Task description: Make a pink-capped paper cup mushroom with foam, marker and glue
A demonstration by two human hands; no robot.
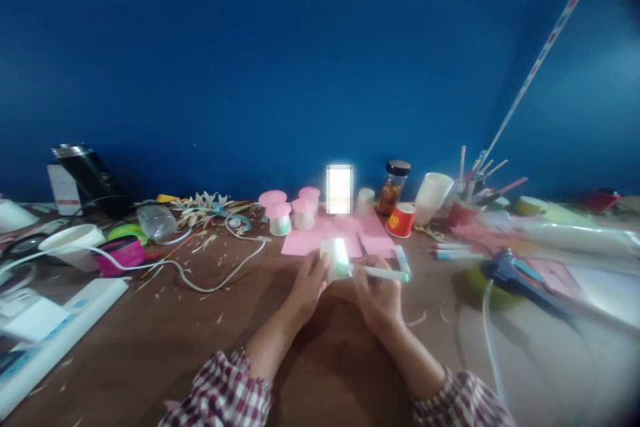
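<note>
My left hand [309,287] is closed around a small white paper cylinder [334,259] that has a green patch on its side. In my right hand [377,297] is a white marker pen with a green end [385,273], its other end pointing at the cylinder; whether it touches is too blurred to tell. Just behind my hands lies a pink paper sheet [295,243]. At its left edge stand three small white cylinders topped with pink discs [273,199]. A short white and blue piece [402,261], perhaps another pen, is near my right hand.
A red paper cup [401,221], a dark-lidded jar [393,188] and a white cup [433,199] stand at the back. Right lies a glue gun [520,280]. Left are a power strip [65,340], a white cable [200,288], a black flask [93,177] and wood-coloured shavings [203,208].
</note>
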